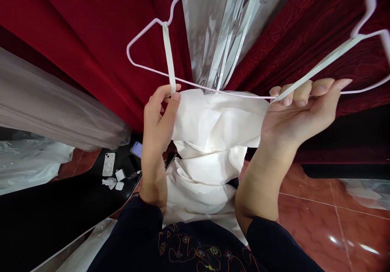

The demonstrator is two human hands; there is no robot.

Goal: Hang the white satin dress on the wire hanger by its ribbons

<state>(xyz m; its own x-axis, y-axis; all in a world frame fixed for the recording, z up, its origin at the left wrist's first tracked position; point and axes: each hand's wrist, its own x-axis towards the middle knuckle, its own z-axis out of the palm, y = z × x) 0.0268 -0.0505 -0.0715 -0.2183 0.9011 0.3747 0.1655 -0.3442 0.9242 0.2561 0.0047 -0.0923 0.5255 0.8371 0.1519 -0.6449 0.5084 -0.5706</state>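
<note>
A pale pink clothes hanger point(146, 67) spans the view, its hook out of frame. From its notched shoulders come two white straps, a left strap point(168, 54) and a right strap point(327, 65). Below the bar hangs a white fabric garment point(210, 162) in loose folds. Thumb and fingers of my left hand point(160, 115) pinch the left strap's lower end, just under the bar. My right hand point(300, 115) is palm-up at the right side, its fingers curled over the right strap by the hanger's lower bar. Part of the bar is hidden by those fingers.
Deep red curtains point(91, 40) hang behind, with a grey-white draped fabric point(204, 28) between them. On a black surface point(61, 207) at left lie a white-cased phone point(109, 164), a lit phone point(137, 149) and a white charger point(120, 175). Red tiles point(317, 223) cover the floor.
</note>
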